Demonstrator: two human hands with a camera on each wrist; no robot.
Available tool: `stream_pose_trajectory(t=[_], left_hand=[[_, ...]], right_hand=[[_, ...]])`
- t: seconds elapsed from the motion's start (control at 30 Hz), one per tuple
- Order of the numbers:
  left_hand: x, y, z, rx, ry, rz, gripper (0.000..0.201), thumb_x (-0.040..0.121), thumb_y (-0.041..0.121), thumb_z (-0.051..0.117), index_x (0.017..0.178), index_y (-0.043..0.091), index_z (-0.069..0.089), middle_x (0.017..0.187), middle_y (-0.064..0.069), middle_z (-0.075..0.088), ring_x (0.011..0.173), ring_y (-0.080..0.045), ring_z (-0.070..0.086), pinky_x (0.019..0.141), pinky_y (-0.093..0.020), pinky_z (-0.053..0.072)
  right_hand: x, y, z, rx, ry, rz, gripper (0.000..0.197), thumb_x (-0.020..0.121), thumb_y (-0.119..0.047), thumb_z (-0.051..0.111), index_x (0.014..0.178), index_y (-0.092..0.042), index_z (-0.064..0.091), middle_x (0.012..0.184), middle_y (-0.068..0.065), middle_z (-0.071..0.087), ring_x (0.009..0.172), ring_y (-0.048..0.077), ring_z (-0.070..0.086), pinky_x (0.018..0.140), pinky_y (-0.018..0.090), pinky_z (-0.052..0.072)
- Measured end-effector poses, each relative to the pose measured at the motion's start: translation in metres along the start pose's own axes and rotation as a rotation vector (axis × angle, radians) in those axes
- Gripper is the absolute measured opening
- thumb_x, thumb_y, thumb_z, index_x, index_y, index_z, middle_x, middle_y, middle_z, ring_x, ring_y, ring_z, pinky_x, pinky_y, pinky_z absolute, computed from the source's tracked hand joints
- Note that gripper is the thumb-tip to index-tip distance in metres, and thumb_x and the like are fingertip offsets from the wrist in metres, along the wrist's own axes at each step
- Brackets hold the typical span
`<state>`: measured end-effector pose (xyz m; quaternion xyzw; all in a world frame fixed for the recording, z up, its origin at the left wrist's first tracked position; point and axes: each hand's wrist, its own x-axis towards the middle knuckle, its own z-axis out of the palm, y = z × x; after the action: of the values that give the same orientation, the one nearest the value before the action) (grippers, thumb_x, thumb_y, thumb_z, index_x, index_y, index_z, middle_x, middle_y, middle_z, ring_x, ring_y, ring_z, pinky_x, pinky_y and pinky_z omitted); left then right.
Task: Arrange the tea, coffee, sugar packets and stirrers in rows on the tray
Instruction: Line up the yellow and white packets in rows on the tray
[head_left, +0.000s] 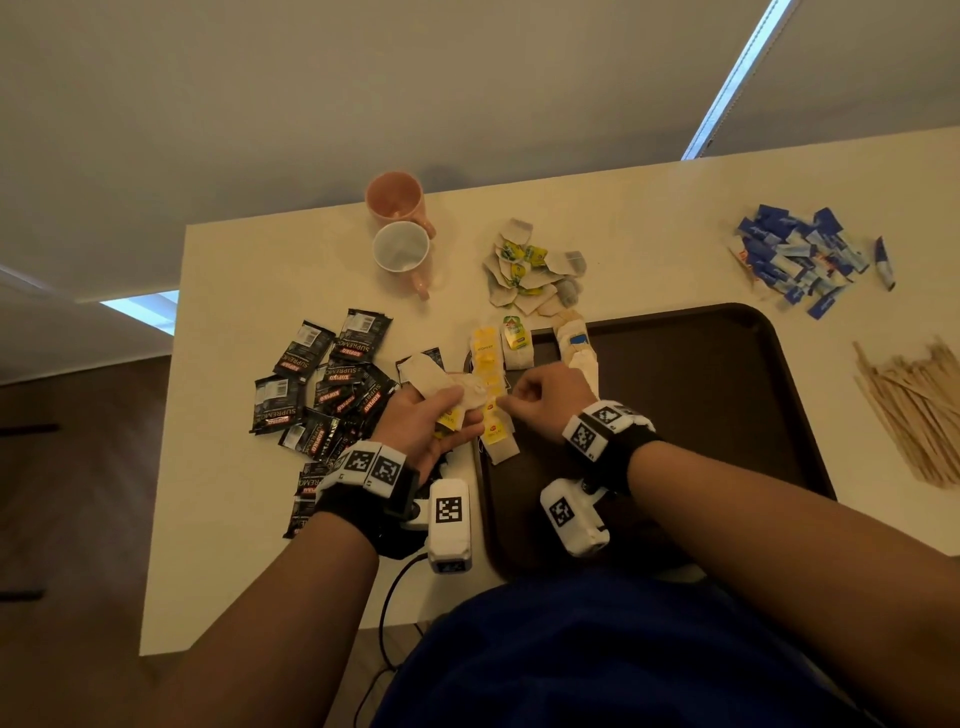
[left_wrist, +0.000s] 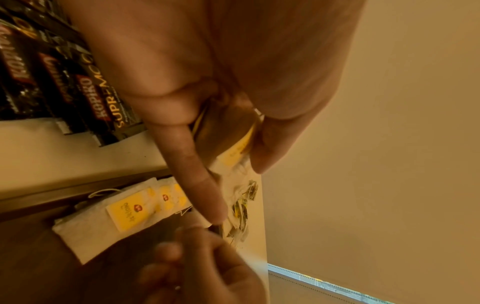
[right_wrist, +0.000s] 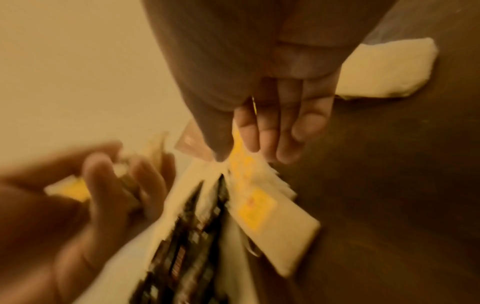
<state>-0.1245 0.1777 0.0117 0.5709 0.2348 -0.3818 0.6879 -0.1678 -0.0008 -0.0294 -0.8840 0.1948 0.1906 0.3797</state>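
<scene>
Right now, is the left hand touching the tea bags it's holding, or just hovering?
Touching. The left wrist view shows the left hand with thumb and fingers curled round a bunch of tea bags.

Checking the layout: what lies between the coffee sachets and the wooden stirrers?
In the head view, the dark tray lies between the coffee sachets and wooden stirrers, tea bags along its left edge.

Dark brown plastic tray (head_left: 727, 395). Cream surface (head_left: 260, 270). Black foil coffee sachets (head_left: 332, 384), red-and-white lettering. White paper tea bags (head_left: 491, 395), yellow tags. Blue-and-white sugar packets (head_left: 800, 260). Pale tan wooden stirrers (head_left: 914, 410). Pink ceramic mug (head_left: 395, 200); white-lined pink mug (head_left: 402, 249).
</scene>
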Motion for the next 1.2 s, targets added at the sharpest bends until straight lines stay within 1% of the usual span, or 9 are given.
stream_pose_trajectory(t=[0.23, 0.33, 0.5, 0.67, 0.73, 0.83, 0.93, 1.1, 1.2], left_hand=[[-0.004, -0.001, 0.006, 0.046, -0.107, 0.013, 0.026, 0.099, 0.006, 0.053, 0.124, 0.004, 0.059, 0.096, -0.017, 0.071, 0.073, -0.024, 0.07, 0.059, -0.03, 0.061], [-0.006, 0.0, 0.008, 0.079, -0.119, 0.023, 0.02, 0.098, 0.007, 0.055, 0.117, 0.007, 0.061, 0.092, -0.013, 0.073, 0.073, -0.023, 0.069, 0.059, -0.029, 0.061], [-0.01, 0.0, 0.01, 0.226, -0.162, 0.047, 0.017, 0.096, 0.007, 0.058, 0.113, 0.01, 0.06, 0.097, -0.015, 0.07, 0.075, -0.022, 0.069, 0.063, -0.031, 0.061], [-0.014, -0.003, 0.012, 0.286, -0.197, 0.062, 0.014, 0.092, 0.0, 0.061, 0.104, 0.008, 0.062, 0.092, -0.015, 0.068, 0.073, -0.02, 0.068, 0.064, -0.033, 0.062], [-0.013, -0.006, 0.011, 0.307, -0.209, 0.072, 0.019, 0.09, -0.003, 0.063, 0.106, 0.007, 0.062, 0.093, -0.014, 0.068, 0.072, -0.019, 0.069, 0.063, -0.031, 0.061], [-0.013, -0.006, 0.009, 0.303, -0.211, 0.055, 0.023, 0.089, -0.005, 0.064, 0.107, 0.009, 0.061, 0.095, -0.014, 0.068, 0.073, -0.02, 0.069, 0.06, -0.028, 0.061], [-0.014, -0.004, 0.01, 0.319, -0.218, 0.057, 0.021, 0.09, -0.005, 0.062, 0.103, 0.012, 0.062, 0.093, -0.012, 0.067, 0.069, -0.017, 0.069, 0.057, -0.027, 0.06], [-0.01, -0.001, 0.01, 0.317, -0.122, 0.076, 0.017, 0.093, -0.003, 0.059, 0.1, 0.012, 0.062, 0.095, -0.014, 0.063, 0.07, -0.019, 0.067, 0.057, -0.027, 0.06], [-0.008, 0.002, 0.009, 0.3, -0.095, 0.08, 0.02, 0.093, -0.003, 0.059, 0.1, 0.015, 0.062, 0.098, -0.013, 0.063, 0.071, -0.02, 0.067, 0.061, -0.029, 0.061]], right_hand=[[-0.014, -0.03, -0.029, 0.34, -0.044, -0.238, 0.02, 0.085, -0.032, 0.072, 0.091, -0.013, 0.076, 0.079, -0.002, 0.071, 0.065, -0.002, 0.06, 0.058, 0.009, 0.044], [-0.014, -0.034, -0.029, 0.327, 0.027, -0.275, 0.021, 0.083, -0.03, 0.075, 0.097, -0.015, 0.074, 0.08, -0.007, 0.068, 0.063, -0.01, 0.055, 0.061, 0.008, 0.041], [-0.009, -0.052, -0.036, 0.15, -0.028, -0.38, 0.027, 0.083, -0.031, 0.074, 0.108, -0.023, 0.07, 0.082, -0.008, 0.062, 0.061, -0.003, 0.05, 0.06, 0.009, 0.036], [-0.005, -0.061, -0.043, 0.247, -0.054, -0.368, 0.002, 0.082, -0.014, 0.074, 0.081, -0.016, 0.073, 0.072, -0.005, 0.067, 0.056, -0.006, 0.054, 0.056, 0.009, 0.041], [-0.004, -0.061, -0.046, 0.358, -0.027, -0.34, 0.005, 0.082, -0.009, 0.073, 0.079, -0.013, 0.071, 0.071, -0.004, 0.067, 0.059, -0.005, 0.057, 0.061, 0.013, 0.047], [-0.006, -0.061, -0.052, 0.535, -0.05, -0.282, 0.004, 0.084, -0.006, 0.071, 0.083, -0.009, 0.068, 0.079, 0.013, 0.071, 0.069, 0.015, 0.065, 0.07, 0.031, 0.057], [-0.011, -0.062, -0.058, 0.749, -0.048, -0.246, 0.005, 0.087, -0.001, 0.067, 0.085, -0.004, 0.064, 0.082, 0.025, 0.068, 0.069, 0.023, 0.066, 0.067, 0.031, 0.058], [-0.012, -0.06, -0.073, 0.878, 0.032, -0.232, 0.009, 0.086, 0.004, 0.065, 0.086, -0.005, 0.065, 0.074, 0.015, 0.067, 0.063, 0.016, 0.066, 0.06, 0.028, 0.058], [-0.013, -0.057, -0.083, 0.9, 0.079, -0.217, 0.012, 0.086, 0.006, 0.064, 0.09, -0.005, 0.068, 0.076, 0.012, 0.069, 0.07, 0.019, 0.066, 0.064, 0.033, 0.06]])
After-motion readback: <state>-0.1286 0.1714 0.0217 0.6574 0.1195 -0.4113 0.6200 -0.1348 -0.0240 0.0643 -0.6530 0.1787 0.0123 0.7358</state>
